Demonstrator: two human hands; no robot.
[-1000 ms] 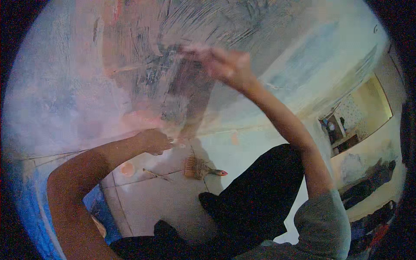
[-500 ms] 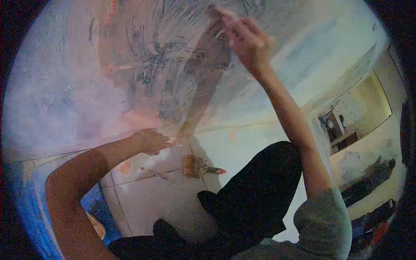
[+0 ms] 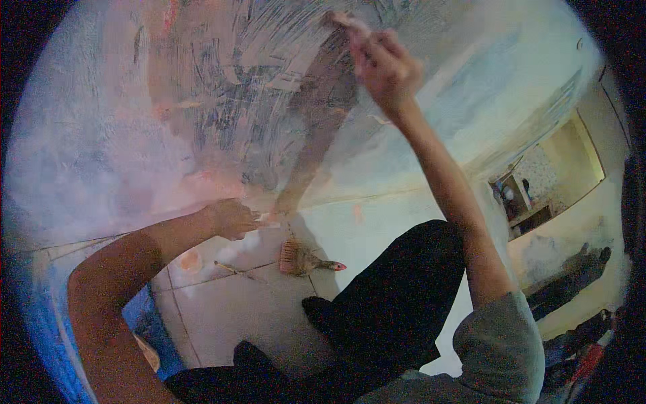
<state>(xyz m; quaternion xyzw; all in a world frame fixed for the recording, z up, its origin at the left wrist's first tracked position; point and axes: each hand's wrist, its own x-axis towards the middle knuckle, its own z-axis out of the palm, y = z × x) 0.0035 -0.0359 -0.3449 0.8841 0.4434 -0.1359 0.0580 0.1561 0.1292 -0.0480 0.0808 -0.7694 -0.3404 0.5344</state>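
My right hand (image 3: 391,71) is raised high, closed around what looks like a small paintbrush (image 3: 344,23), its dark tip against the wall (image 3: 229,87). Streaky grey strokes cover the pinkish and pale wall around it. Low at the left, my left hand (image 3: 232,219) is near the line where wall meets floor. Its fingers are bent about a small pale thing (image 3: 270,222), too dim to name. Just below lies a wide paintbrush (image 3: 309,259) with brown bristles and a red-tipped handle, on the floor tiles. Nearby is a thin stick (image 3: 232,268).
Blue sheeting (image 3: 151,323) lies on the floor at the left, beside my left arm. My bent knee in dark trousers (image 3: 397,289) rises between my arms. At the right, a recess (image 3: 528,192) holds small objects, with dark items (image 3: 572,286) below it.
My right hand has shifted only slightly with the brush and is less blurred now. My left hand stays nearly where it was. The whole view has shifted slightly.
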